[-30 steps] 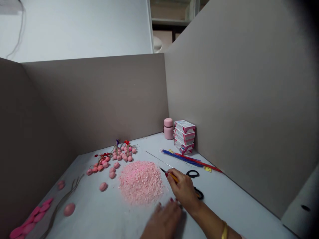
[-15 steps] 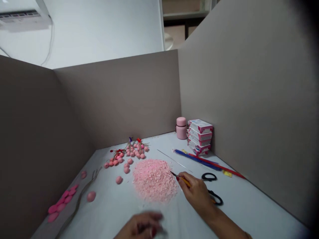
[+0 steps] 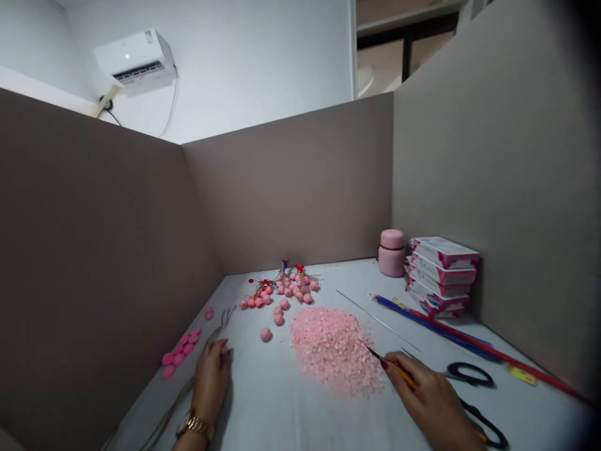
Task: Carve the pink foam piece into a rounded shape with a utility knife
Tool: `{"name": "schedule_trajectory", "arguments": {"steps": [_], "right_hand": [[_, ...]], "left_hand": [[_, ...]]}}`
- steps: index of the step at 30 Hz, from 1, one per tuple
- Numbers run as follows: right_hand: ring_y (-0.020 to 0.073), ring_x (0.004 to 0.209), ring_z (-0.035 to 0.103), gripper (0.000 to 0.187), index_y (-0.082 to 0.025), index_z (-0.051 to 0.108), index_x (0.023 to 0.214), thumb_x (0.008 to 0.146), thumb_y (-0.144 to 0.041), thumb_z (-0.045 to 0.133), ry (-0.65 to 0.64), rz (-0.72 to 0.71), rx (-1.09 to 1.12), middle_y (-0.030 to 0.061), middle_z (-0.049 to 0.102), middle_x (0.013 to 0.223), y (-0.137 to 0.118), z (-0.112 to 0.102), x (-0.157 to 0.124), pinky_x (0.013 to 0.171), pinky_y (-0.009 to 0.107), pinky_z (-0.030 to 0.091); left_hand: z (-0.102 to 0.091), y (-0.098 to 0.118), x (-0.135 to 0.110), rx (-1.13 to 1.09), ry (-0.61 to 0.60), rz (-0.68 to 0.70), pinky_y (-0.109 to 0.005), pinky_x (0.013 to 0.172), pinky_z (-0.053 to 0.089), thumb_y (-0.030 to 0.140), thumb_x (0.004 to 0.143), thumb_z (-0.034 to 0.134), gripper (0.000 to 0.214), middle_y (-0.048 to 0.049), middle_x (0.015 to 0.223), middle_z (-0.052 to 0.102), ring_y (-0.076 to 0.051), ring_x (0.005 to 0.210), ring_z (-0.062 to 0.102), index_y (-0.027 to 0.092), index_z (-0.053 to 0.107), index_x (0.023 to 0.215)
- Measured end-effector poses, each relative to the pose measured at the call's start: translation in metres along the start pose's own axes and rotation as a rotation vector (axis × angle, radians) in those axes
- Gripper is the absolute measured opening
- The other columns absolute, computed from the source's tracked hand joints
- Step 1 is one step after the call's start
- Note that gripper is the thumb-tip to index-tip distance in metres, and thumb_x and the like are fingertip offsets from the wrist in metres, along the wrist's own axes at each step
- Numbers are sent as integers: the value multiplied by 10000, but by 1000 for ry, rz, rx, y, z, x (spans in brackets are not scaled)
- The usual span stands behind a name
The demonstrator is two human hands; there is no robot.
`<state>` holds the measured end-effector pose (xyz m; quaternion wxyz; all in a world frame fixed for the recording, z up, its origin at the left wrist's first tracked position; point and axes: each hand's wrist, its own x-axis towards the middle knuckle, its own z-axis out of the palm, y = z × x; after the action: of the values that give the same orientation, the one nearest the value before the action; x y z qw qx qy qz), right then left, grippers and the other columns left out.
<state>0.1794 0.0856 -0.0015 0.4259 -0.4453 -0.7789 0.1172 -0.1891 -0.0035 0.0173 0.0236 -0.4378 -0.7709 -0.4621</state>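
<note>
as the right hand [image 3: 434,401] pinches a tool [image 3: 392,363], the jar [image 3: 391,254] looks closed.

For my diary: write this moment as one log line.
left hand at brown stems | right hand holds yellow-handled tool | tip at pink crumb pile

Grey partition walls [image 3: 300,188] enclose pale tabletop [image 3: 291,413] on three sides. White air conditioner [image 3: 136,59] high on wall, 11 o'clock. Cluster of pink balls with red and purple ribbon [image 3: 282,291] at 12 o'clock. Pink lidded jar [image 3: 391,252] at 1 o'clock. Stack of pink-white boxes [image 3: 441,275] just beside jar, 2 o'clock. Blue and red sticks [image 3: 436,326] in front of boxes. Black-handled scissors [image 3: 456,369] at 4 o'clock. Flat pink discs [image 3: 181,351] in row, 9 o'clock, near left wall.
</note>
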Motion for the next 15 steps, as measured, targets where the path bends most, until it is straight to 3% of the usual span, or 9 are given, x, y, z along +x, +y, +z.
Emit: {"name": "schedule_trajectory", "arguments": {"steps": [4, 9, 11, 12, 15], "right_hand": [[203, 644, 692, 251, -263, 626, 821, 912, -393, 432, -10, 8, 6, -2, 712, 731, 6, 3, -2, 581, 270, 489], [198, 685, 691, 248, -251, 612, 851, 944, -352, 406, -104, 9, -17, 8, 711, 763, 9, 4, -4, 607, 267, 487], [197, 690, 686, 248, -244, 607, 860, 951, -339, 397, -126, 15, -31, 11, 705, 767, 8, 4, -5, 614, 270, 480], [197, 690, 682, 252, -239, 604, 860, 954, -335, 392, -131, 19, -31, 14, 701, 765, 7, 4, -5, 618, 270, 477], [197, 710, 674, 255, -226, 598, 867, 961, -317, 379, -153, 14, -15, 28, 692, 776, 1, 4, -6, 629, 270, 464]], "left_hand": [[16, 23, -15, -493, -195, -285, -394, 853, 572, 208, 900, 410, 253, -128, 872, 758, -220, 859, 731, 122, 637, 975], [38, 72, -41, -930, -446, -544, -213, 720, 598, 115, 904, 462, 216, -128, 818, 775, -149, 753, 751, 91, 676, 916], [49, 87, -49, -1257, -508, -809, -209, 699, 606, 80, 879, 526, 169, -148, 803, 780, -162, 736, 754, 61, 693, 901], [55, 93, -54, -1337, -536, -870, -217, 691, 610, 56, 843, 585, 123, -152, 797, 786, -165, 707, 754, 53, 702, 883], [73, 106, -68, -1367, -608, -844, -182, 575, 596, 16, 648, 793, 235, -102, 738, 797, -148, 603, 738, 83, 729, 864]]}}
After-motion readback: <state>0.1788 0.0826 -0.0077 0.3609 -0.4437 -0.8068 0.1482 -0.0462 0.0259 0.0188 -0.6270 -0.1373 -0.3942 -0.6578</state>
